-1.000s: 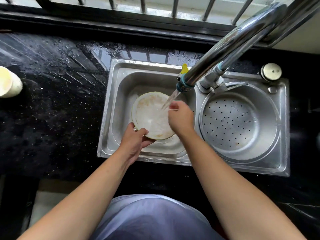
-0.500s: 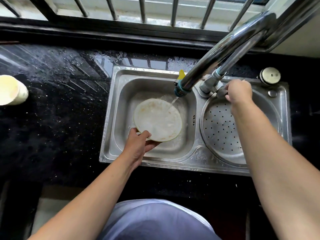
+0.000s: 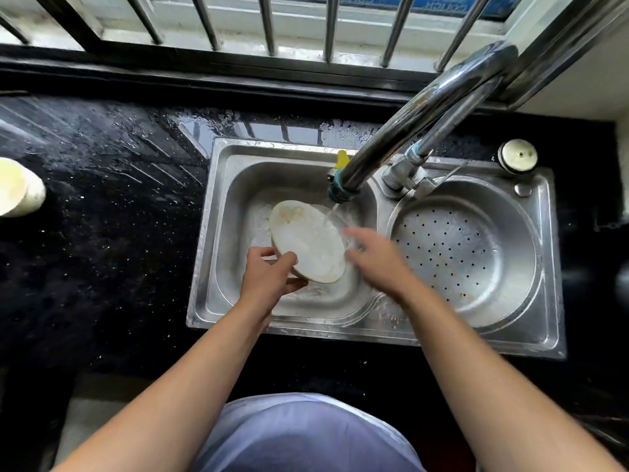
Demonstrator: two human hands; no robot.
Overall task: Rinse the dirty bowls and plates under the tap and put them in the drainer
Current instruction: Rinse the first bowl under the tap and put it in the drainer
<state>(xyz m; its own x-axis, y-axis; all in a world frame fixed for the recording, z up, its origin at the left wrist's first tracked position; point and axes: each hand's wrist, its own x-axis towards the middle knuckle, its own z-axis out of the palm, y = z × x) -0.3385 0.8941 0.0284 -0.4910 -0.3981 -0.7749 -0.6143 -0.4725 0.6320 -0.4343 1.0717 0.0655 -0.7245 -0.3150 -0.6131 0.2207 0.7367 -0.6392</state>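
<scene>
A round cream plate [image 3: 308, 240] with brownish smears near its far edge is held tilted over the left sink basin [image 3: 238, 185]. My left hand [image 3: 267, 277] grips its near rim. Water falls from the tap spout [image 3: 343, 192] onto the plate's right edge. My right hand [image 3: 376, 258], blurred and with fingers apart, is at the plate's right rim. The round perforated drainer [image 3: 466, 253] sits in the right basin with nothing in it.
A stack of cream dishes [image 3: 18, 190] lies on the wet black counter at the far left. The tap valve [image 3: 405, 180] stands between the basins. A round sink plug [image 3: 517, 155] rests at the back right. Window bars run along the back.
My right hand left the plate, reached the tap valve, then came back to the plate's right rim. The water stream looks stronger. My left hand kept hold of the plate and tilted it more.
</scene>
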